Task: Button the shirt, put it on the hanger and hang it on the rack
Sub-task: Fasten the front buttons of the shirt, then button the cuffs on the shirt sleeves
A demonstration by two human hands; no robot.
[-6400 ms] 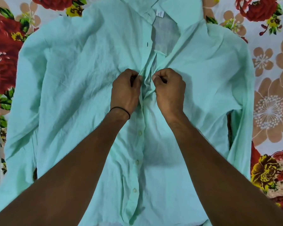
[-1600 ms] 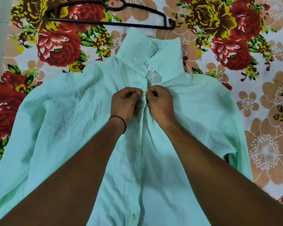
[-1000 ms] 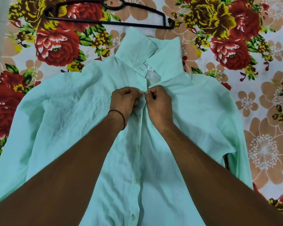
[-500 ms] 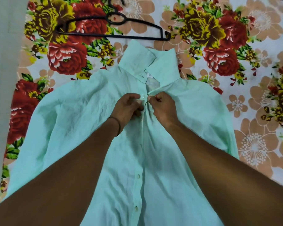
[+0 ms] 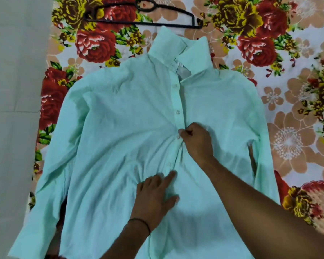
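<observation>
A mint-green shirt (image 5: 120, 116) lies front up on a flowered bedsheet, collar pointing away from me. Its placket is buttoned up to the button just under the collar (image 5: 174, 86). My right hand (image 5: 196, 141) has curled fingers and pinches the placket fabric at mid-chest. Lower down, my left hand (image 5: 153, 195) lies flat on the shirt front with its fingers straight. A black hanger (image 5: 144, 21) rests on the sheet just beyond the collar. No rack is in view.
The flowered bedsheet (image 5: 288, 128) covers the surface on all sides of the shirt. A pale tiled floor (image 5: 13, 90) runs along the bed's left edge. Both sleeves lie along the shirt's sides.
Both hands left the top button, which now sits fastened. They moved down the placket; the left hand opened flat, the right one pinches fabric at mid-chest.
</observation>
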